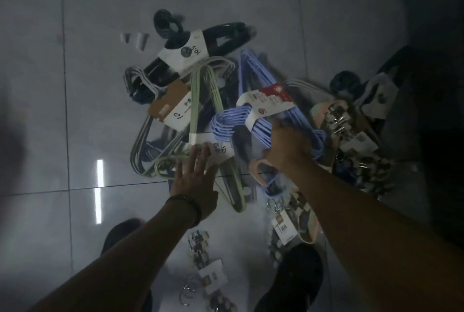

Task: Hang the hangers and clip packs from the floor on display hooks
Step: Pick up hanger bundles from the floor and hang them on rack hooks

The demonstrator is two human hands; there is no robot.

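A heap of bundled hangers lies on the grey tiled floor. My right hand (286, 145) is closed around the blue hanger bundle (231, 120) with a red and white label, gripping it near its shoulder. My left hand (195, 173) is flat with fingers spread, resting on the pale green hanger bundle (200, 90) at its white paper band. A black hanger bundle (200, 42) with a white label lies at the far end. Clip packs (346, 120) with metal clips lie to the right, and more clip packs (211, 276) sit near my feet.
A grey hanger bundle with a brown card label (170, 105) lies at the left of the heap. My dark shoes (298, 276) stand close below the pile. A dark shelf or fixture (437, 85) fills the right side. Bare tiles (50, 85) extend left.
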